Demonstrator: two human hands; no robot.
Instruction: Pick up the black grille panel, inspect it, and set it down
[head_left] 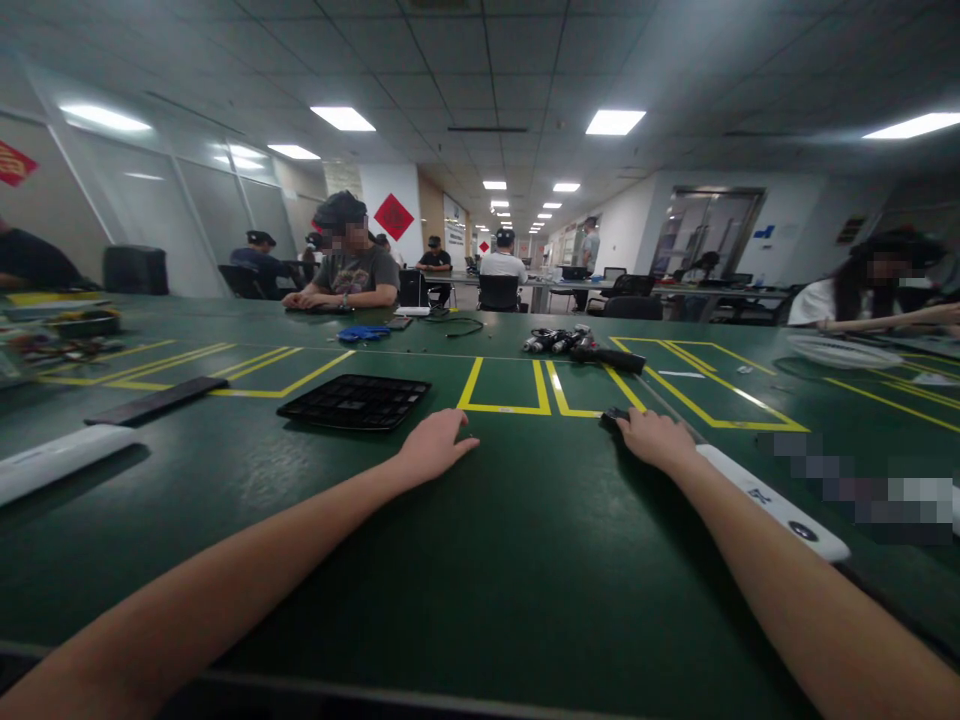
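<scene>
My left hand [435, 447] hovers just above the green table, thumb and fingers apart, with nothing in it. Close to its left lies a square black plastic tray-like panel [356, 400] with a gridded inside. The fingers of my right hand [658, 438] are closed on a small black object [614, 414], whose kind I cannot make out. Beside my right forearm rests a long white casing [772, 497] with a dark logo and a round dark spot near its end.
At left lie a long black bar [157, 400] and a white casing [64, 458]. Ahead are bundled cables [553, 341], a black handle [616, 358] and a blue item [364, 333]. Yellow tape [504, 409] marks rectangles on the table [465, 570]. Other people sit across and at right.
</scene>
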